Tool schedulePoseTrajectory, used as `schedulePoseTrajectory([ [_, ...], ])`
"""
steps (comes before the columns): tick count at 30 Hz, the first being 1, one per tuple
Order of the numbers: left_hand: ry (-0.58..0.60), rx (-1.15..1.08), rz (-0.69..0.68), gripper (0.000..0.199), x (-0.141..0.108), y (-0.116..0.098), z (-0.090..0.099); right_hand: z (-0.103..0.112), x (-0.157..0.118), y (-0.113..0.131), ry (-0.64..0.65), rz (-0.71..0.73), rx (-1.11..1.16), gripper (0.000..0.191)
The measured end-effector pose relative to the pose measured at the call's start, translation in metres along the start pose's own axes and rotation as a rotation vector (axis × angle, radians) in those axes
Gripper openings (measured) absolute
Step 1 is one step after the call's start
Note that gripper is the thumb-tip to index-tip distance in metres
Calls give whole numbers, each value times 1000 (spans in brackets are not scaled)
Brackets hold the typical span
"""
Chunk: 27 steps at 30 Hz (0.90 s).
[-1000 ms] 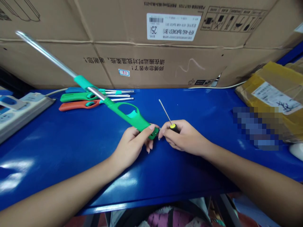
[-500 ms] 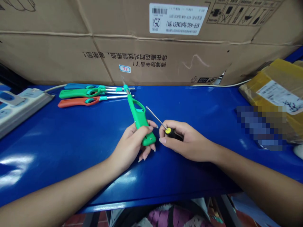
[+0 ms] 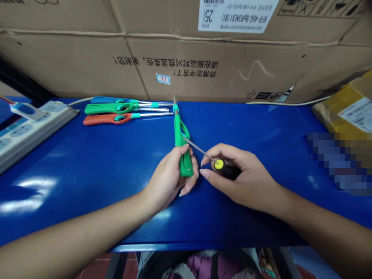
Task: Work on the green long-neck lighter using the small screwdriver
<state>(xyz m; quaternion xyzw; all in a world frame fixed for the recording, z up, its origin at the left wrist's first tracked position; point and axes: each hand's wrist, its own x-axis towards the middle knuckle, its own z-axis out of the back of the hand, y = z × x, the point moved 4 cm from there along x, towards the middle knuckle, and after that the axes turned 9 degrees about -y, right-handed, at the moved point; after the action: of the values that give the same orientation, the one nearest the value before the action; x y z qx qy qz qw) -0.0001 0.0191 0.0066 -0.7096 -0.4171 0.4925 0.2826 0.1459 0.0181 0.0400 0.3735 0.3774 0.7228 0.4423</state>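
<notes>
My left hand [image 3: 171, 174] is closed around the handle of a green long-reach lighter [image 3: 178, 133], whose nozzle points away toward the cardboard. In my right hand [image 3: 241, 174] is a screwdriver [image 3: 225, 168] with a black handle and a yellow collar. Its thin shaft reaches left, and the tip overlaps the lighter near the trigger opening; I cannot tell whether they touch. Farther back on the left lie more long-reach lighters: an orange one [image 3: 107, 119], a green one [image 3: 106, 108] and a blue one [image 3: 112, 99], nozzles to the right.
A white power strip [image 3: 35, 128] with a plug lies at the left of the blue table [image 3: 116, 155]. A large cardboard box [image 3: 174, 54] stands along the back. At the right are a yellow-taped parcel [image 3: 348, 106] and a blurred-out item [image 3: 340, 162].
The screwdriver tip has moved from beside the green lighter to over its trigger area. My left hand has turned the lighter more upright in view. The whole view has shifted slightly.
</notes>
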Motion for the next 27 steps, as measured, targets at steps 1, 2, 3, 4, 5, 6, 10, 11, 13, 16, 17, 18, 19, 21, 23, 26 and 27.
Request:
schedulePoseTrajectory([
  [1,10,-33,33,37,-1,2,-3,-4,-2,2,-6,48,2,9],
  [2,18,-65,57,34,-1,4,-5,-7,-4,2,-8,88,2,14],
  [3,25,-89,76,32,-1,5,-7,-9,-6,3,-9,115,-1,19],
  [4,34,-104,88,30,-1,6,-8,-11,-7,2,-11,129,-5,23],
  [5,41,-114,94,30,-1,7,-9,-12,-7,2,-13,129,-8,25],
  [6,46,-119,96,29,-1,8,-9,-12,-7,1,-15,124,-8,25],
  [10,51,-105,109,30,-2,9,-8,-13,-4,-1,9,66,3,21],
  [11,51,-94,113,30,-2,10,-7,-13,-4,-1,20,46,8,20],
  [13,46,-68,114,31,-3,10,-7,-14,-4,-2,39,2,24,19],
  [16,43,-30,108,34,-4,11,-7,-16,-4,-4,86,-73,59,18],
  [17,45,-17,106,35,-4,11,-7,-17,-5,-5,108,-97,72,18],
  [18,48,-6,104,35,-4,11,-7,-18,-5,-5,129,-118,86,17],
  [19,50,2,101,35,-4,11,-8,-18,-5,-6,149,-137,98,17],
  [21,55,17,97,35,-3,12,-8,-19,-5,-7,182,-167,118,17],
  [23,63,30,95,35,-3,12,-9,-19,-4,-8,208,-191,132,18],
  [26,72,45,98,36,-4,12,-10,-20,-5,-9,232,-217,150,18],
  [27,71,48,98,36,-4,12,-10,-20,-5,-10,237,-225,157,18],
])
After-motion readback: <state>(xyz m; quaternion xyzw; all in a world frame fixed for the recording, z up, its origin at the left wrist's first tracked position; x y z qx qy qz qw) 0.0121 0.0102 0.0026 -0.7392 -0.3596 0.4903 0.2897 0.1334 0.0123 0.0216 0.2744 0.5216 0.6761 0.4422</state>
